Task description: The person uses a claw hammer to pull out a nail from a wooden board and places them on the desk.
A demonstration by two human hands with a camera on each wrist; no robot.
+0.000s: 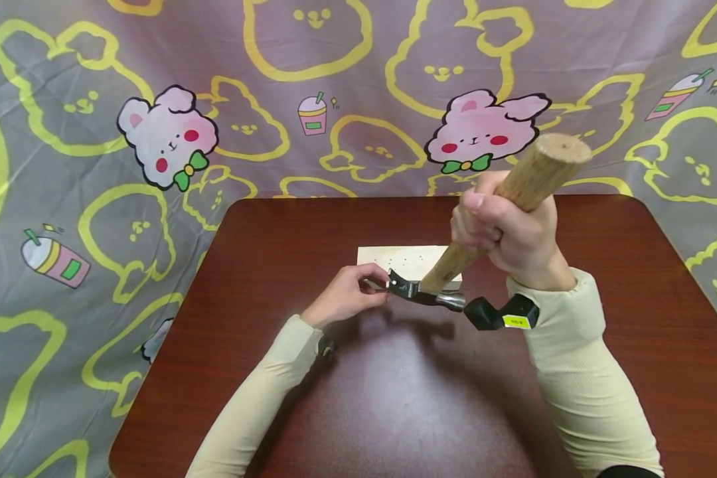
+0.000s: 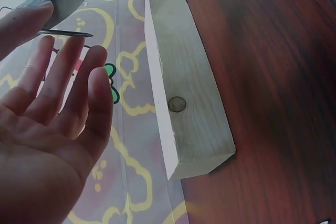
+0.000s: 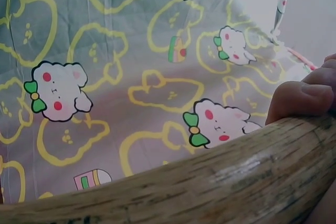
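Note:
My right hand [image 1: 508,226] grips the wooden handle of a claw hammer [image 1: 532,179], its butt end raised toward the camera. The black and silver hammer head hangs low, its curved claw close to my left fingertips. My left hand [image 1: 358,292] pinches a thin pointed nail [image 2: 65,33] between thumb and fingers. In the left wrist view the nail's point faces the pale wooden block [image 2: 191,77] and stands apart from it. Small dark dots mark the block's top in the head view, partly behind the hammer and hand. The right wrist view shows mostly the hammer handle [image 3: 210,187].
The block lies on a dark red-brown table [image 1: 287,239] with rounded far corners. A patterned curtain [image 1: 358,99] with bunny drawings hangs behind and beside the table. A black device with a yellow label [image 1: 516,322] sits at my right wrist.

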